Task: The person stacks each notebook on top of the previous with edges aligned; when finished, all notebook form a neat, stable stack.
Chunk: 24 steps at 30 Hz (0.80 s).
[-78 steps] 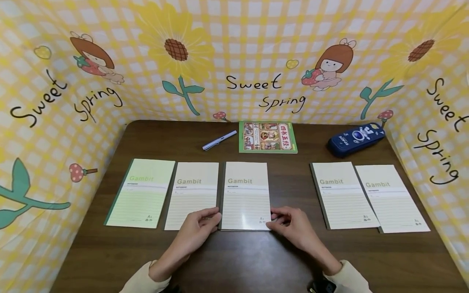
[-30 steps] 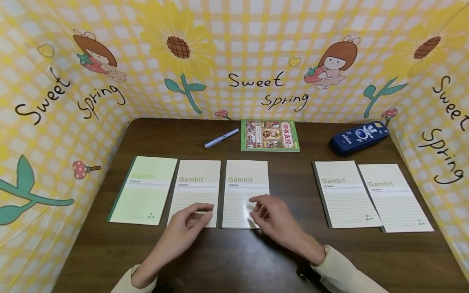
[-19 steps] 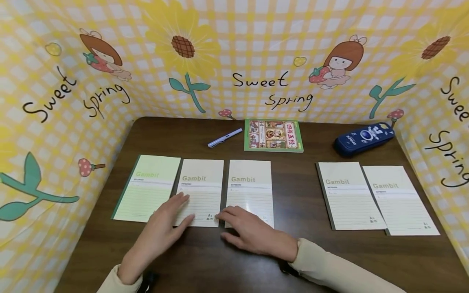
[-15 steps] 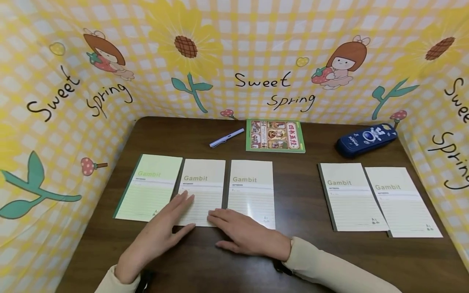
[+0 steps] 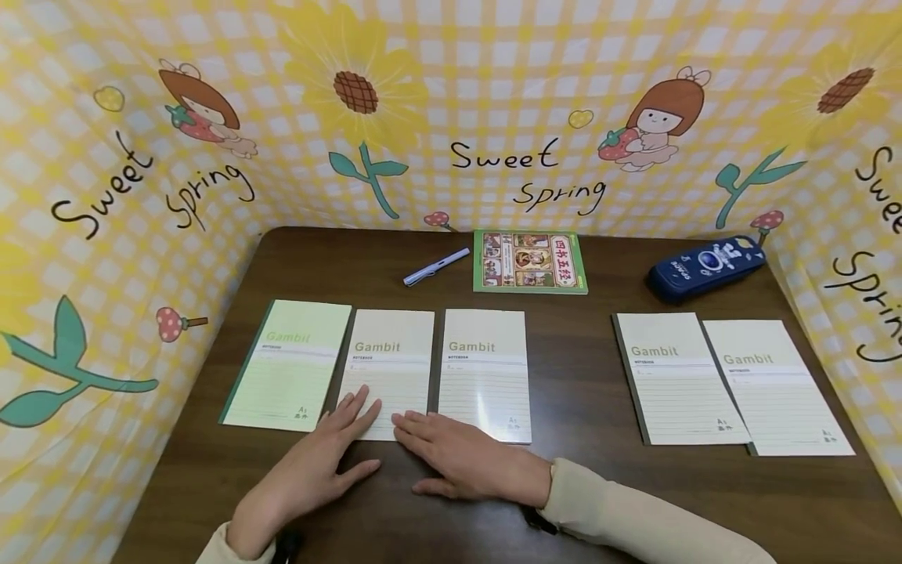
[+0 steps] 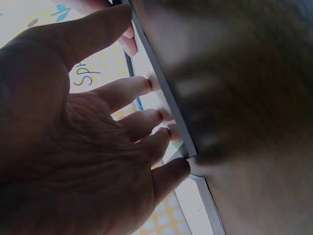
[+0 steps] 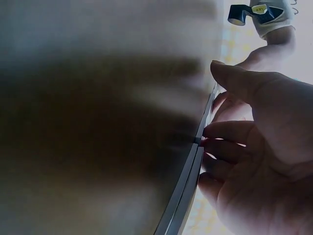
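My left hand [image 5: 310, 466] has its fingers spread, fingertips resting on the lower left of the middle cream notebook [image 5: 395, 329] in the left row of three. The right hand [image 5: 472, 462] reaches across from the right, fingers nearly straight, its fingertips on that notebook's lower right. Its palm overlaps the lower edge of the third notebook [image 5: 486, 329]. Left of them lies a green-tinted notebook [image 5: 296, 376]. In the left wrist view the fingertips [image 6: 155, 115] touch the cover; in the right wrist view the fingertips [image 7: 208, 147] meet the notebooks at table level.
Two more cream notebooks [image 5: 669, 337] [image 5: 754, 337] lie at the right, the second one's spine edge against the first. Behind stand a pale blue pen [image 5: 437, 267], a green-bordered book [image 5: 530, 262] and a navy pencil case [image 5: 705, 268]. A checked cloth [image 5: 423, 47] walls the brown table [image 5: 578, 376].
Both hands have let go of the third notebook's side edges and moved left onto the middle notebook, fingers straightened. In the last half second they have drawn slightly nearer its lower edge.
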Available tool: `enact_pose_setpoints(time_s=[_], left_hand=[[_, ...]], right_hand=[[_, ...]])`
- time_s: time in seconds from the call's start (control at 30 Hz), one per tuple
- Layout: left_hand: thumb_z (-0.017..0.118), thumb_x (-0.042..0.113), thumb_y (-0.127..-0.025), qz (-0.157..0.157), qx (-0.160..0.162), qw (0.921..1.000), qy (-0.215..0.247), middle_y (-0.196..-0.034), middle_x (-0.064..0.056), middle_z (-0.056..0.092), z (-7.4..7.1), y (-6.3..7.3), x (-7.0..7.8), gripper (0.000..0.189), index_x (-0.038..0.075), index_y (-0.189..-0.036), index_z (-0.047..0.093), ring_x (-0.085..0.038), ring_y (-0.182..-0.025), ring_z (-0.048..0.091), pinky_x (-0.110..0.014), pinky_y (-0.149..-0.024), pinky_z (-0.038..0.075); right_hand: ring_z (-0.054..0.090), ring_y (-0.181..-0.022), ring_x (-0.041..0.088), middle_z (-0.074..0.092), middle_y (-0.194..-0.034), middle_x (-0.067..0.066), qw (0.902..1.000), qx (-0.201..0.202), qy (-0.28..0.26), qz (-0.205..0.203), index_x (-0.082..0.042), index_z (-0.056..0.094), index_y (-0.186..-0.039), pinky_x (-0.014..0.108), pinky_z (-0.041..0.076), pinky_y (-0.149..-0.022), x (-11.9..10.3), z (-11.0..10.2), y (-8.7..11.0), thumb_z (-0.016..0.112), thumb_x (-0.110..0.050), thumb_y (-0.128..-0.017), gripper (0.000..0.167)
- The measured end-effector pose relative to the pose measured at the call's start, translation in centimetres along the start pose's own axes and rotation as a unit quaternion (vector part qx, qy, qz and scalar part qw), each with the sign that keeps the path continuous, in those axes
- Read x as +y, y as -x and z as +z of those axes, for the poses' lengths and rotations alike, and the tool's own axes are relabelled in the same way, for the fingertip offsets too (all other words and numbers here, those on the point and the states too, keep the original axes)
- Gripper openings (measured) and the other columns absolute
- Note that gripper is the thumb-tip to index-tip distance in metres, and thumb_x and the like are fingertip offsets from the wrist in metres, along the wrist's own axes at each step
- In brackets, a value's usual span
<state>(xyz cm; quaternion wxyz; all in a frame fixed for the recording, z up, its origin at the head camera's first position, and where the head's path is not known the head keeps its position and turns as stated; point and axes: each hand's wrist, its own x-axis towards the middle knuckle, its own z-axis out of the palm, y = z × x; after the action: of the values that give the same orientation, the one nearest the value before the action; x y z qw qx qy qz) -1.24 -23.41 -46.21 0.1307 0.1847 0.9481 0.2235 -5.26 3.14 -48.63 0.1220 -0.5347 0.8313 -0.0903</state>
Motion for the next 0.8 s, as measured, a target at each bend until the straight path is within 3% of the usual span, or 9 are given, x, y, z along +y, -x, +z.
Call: enact_pose_setpoints(time_s=[0.17, 0.43, 0.53, 0.7, 0.8], left_hand=[[0.075, 0.04, -0.097, -0.002, -0.005, 0.9999, -0.011, -0.171, -0.015, 0.03, 0.1, 0.9, 0.3, 0.077, 0.015, -0.161, 0.041, -0.044, -0.155, 0.033, -0.065, -0.115, 0.043], [0.077, 0.038, -0.095, -0.019, -0.014, 0.9996, -0.015, -0.17, -0.015, 0.033, 0.1, 2.4, 1.1, 0.075, 0.012, -0.158, 0.046, -0.045, -0.154, 0.035, -0.067, -0.115, 0.04], [0.076, 0.038, -0.096, -0.02, -0.013, 0.9996, -0.012, -0.17, -0.015, 0.034, 0.1, 2.5, 1.3, 0.073, 0.012, -0.158, 0.047, -0.044, -0.154, 0.036, -0.069, -0.116, 0.039], [0.071, 0.039, -0.099, -0.036, -0.005, 0.9993, 0.0, -0.168, -0.013, 0.038, 0.0, 2.3, 1.4, 0.065, 0.014, -0.156, 0.05, -0.041, -0.153, 0.039, -0.064, -0.114, 0.043], [0.071, 0.038, -0.1, -0.052, 0.025, 0.9983, 0.005, -0.162, -0.014, 0.048, 0.0, 2.1, 1.4, 0.06, 0.014, -0.153, 0.055, -0.039, -0.147, 0.049, -0.061, -0.11, 0.049]], right_hand=[[0.03, -0.16, 0.021, 0.028, -0.173, 0.009, 0.9998, -0.001, -0.002, -0.017, -0.006, 0.034, -0.163, 0.034, 0.032, -0.129, -0.6, 0.0, 0.4, 0.054, -0.049, -0.107, 0.073], [0.033, -0.159, 0.021, 0.031, -0.172, 0.009, 0.9976, -0.003, 0.036, -0.059, -0.007, 0.036, -0.162, 0.031, 0.033, -0.128, -1.5, 0.2, 0.8, 0.052, -0.052, -0.107, 0.073], [0.034, -0.158, 0.021, 0.032, -0.171, 0.009, 0.9972, 0.003, 0.028, -0.07, -0.006, 0.038, -0.161, 0.03, 0.034, -0.127, -1.5, 0.2, 1.0, 0.052, -0.051, -0.107, 0.072], [0.04, -0.155, 0.019, 0.039, -0.168, 0.009, 0.9927, 0.026, -0.11, -0.042, -0.006, 0.042, -0.159, 0.032, 0.039, -0.125, -1.1, -0.2, 1.3, 0.054, -0.043, -0.109, 0.063], [0.05, -0.147, 0.015, 0.051, -0.16, 0.006, 0.9724, 0.055, -0.227, 0.008, -0.007, 0.047, -0.156, 0.029, 0.044, -0.12, -1.0, -0.6, 1.5, 0.057, -0.036, -0.108, 0.057]])
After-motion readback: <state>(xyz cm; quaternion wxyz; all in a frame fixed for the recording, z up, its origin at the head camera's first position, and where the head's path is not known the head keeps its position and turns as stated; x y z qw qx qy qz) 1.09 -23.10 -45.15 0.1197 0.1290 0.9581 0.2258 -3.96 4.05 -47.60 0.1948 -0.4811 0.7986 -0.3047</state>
